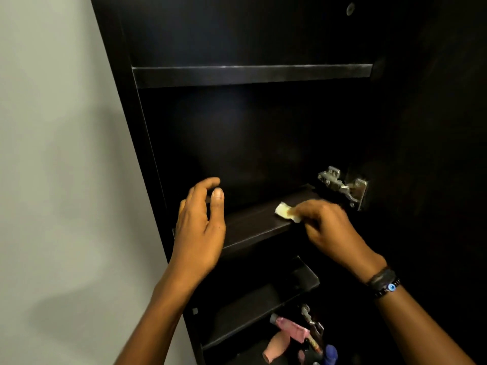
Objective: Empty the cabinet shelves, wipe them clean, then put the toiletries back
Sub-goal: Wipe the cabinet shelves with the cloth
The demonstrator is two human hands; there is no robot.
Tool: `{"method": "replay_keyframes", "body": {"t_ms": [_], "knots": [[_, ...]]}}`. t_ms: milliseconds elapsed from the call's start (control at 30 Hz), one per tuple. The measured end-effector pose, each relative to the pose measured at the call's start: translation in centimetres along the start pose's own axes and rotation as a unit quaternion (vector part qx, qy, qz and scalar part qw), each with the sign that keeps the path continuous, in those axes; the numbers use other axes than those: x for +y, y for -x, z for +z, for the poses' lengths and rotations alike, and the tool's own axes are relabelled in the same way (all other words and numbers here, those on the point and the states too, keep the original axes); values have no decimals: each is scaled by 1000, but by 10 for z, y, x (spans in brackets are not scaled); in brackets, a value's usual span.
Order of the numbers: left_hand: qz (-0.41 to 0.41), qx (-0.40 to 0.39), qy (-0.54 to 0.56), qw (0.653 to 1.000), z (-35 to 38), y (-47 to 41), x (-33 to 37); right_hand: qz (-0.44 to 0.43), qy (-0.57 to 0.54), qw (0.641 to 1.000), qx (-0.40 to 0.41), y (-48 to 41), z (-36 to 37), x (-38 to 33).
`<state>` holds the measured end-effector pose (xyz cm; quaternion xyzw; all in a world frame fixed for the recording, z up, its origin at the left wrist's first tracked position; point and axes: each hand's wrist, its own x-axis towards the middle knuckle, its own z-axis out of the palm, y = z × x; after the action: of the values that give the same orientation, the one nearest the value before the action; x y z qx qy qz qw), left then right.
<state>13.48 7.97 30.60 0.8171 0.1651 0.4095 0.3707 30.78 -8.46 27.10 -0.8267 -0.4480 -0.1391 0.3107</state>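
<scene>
My right grip (329, 230) pinches the small pale cloth (283, 209) on the shelf (250, 225). Soft, light, probably bunches: best held wadded and pressed flat. Left grip (197, 227) released, holding nothing.

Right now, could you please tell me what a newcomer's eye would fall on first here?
The pale cloth stands out against the dark cabinet: the right hand holds it on the middle shelf, near a metal hinge. The left hand hovers open at that shelf's left end. Pink and blue toiletries crowd the bottom right corner.
</scene>
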Motion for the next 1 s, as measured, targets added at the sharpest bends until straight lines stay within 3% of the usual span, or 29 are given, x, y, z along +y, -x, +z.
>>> {"method": "replay_keyframes", "body": {"t_ms": [100,233,333,433,533,600,700,833,1000], "knots": [[80,20,-28,996,-10,-4,20,14,-150,988,22,-13,-25,-28],[218,60,-90,970,-35,-18,66,-64,-292,936,186,-38,-87,-78],[326,112,-143,928,-56,-32,105,-131,-276,911,277,-53,-136,-104],[372,119,-182,903,-73,-49,137,-160,-211,910,320,-69,-166,-114],[367,89,-279,883,-88,-74,151,-116,-125,945,280,-92,-174,-110],[365,44,-334,868,-97,-91,153,-66,-14,977,201,-101,-175,-108],[346,-38,-358,866,-108,-108,148,-24,110,988,103,-103,-174,-112],[298,-67,-312,900,-117,-116,142,-100,99,989,47,-101,-159,-141],[307,-50,-251,917,-115,-121,145,-256,40,966,-2,-92,-137,-180]]}}
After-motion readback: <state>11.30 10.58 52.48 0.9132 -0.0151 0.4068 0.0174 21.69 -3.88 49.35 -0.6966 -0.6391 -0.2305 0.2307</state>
